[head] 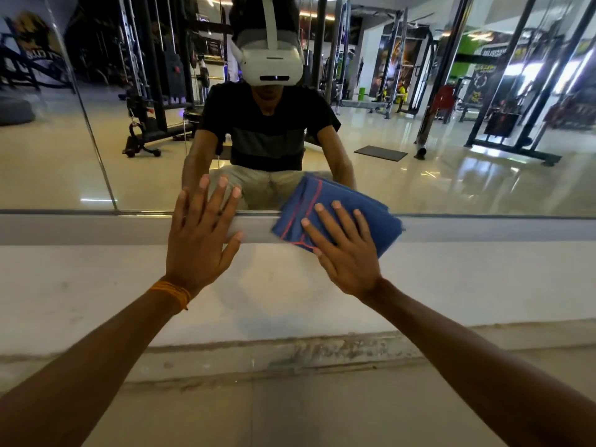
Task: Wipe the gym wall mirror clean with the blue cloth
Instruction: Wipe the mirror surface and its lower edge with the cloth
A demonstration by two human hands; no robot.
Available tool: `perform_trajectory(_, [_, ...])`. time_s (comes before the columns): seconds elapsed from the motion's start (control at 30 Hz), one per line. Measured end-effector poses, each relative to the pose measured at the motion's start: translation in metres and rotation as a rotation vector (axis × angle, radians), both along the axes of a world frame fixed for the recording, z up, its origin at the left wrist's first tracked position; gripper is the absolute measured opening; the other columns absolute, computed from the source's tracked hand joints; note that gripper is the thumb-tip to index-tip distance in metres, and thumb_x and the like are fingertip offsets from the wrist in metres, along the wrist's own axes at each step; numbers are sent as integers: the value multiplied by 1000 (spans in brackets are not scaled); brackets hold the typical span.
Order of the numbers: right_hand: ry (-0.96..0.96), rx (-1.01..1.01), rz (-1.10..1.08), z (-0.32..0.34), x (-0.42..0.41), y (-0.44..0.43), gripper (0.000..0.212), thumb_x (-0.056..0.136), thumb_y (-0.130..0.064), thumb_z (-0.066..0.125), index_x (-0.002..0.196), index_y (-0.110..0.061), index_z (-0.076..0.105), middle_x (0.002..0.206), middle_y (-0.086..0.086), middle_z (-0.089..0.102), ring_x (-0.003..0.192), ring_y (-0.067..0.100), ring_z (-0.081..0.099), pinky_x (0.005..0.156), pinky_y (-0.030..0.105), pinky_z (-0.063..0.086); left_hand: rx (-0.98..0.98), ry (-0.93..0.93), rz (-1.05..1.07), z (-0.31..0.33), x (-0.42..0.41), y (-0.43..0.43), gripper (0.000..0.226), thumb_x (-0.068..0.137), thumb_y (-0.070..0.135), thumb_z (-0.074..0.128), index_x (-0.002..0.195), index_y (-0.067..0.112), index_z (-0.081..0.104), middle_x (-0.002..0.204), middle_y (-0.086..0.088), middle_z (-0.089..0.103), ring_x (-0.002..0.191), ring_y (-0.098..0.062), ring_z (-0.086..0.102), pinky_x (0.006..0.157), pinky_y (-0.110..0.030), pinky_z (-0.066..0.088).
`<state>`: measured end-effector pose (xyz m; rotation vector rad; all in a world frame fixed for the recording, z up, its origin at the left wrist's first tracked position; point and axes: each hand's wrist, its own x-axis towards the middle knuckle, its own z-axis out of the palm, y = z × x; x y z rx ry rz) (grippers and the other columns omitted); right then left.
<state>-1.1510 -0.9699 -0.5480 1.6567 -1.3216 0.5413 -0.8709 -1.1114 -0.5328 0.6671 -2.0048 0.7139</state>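
While both arms are reaching forward: the person is crouching at the foot of the wall, near the floor [290, 414].
Left hand [201, 237]: it is spreading flat, fingers apart, bracing on the mirror's lower edge and gripping nothing; an orange thread band [171, 293] is circling its wrist.
Right hand [346, 250]: it is lying open, palm down, pressing the blue cloth [309, 204] against the surface, not clamping it.
Cloth position: folded, it is straddling the ledge [96, 227] and the bottom strip of the mirror [483, 156], directly under the right palm.
Key relation: its long axis is appearing to run diagonally up-left; uncleaned glass is lying above and to either side, so the right hand is the nearer one.
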Motion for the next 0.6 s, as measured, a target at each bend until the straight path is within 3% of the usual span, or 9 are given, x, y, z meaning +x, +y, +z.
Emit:
perform_trajectory(0.13, [-8,60,60,11,27,-6,56,111,-43,30,162,-20,26,169,7,26,159,28,17,129,49,10,28,-3,-22,3,3,6,69,106,42,45,163,10,23,172,-14,10,159,-37,10,127,-58,12])
perform_trajectory(0.3, [-329,33,-52,1,3,27,56,110,-33,32,161,-8,31,169,10,24,160,24,12,131,41,3,72,-31,-86,17,19,19,69,105,34,46,164,10,20,172,-15,10,159,-36,7,126,-60,14])
perform_trajectory(0.5, [92,143,22,33,65,-10,62,104,-20,47,162,-18,25,169,8,27,158,29,16,131,43,1,72,35,37,37,39,-3,70,108,47,34,166,16,11,173,-15,1,159,-39,0,127,-60,5])
perform_trajectory(0.6, [97,43,-101,29,37,3,66,104,-25,55,163,-26,24,170,7,24,159,30,14,130,49,7,47,46,36,31,34,-5,71,108,47,35,166,14,10,173,-16,1,159,-41,2,126,-63,7])
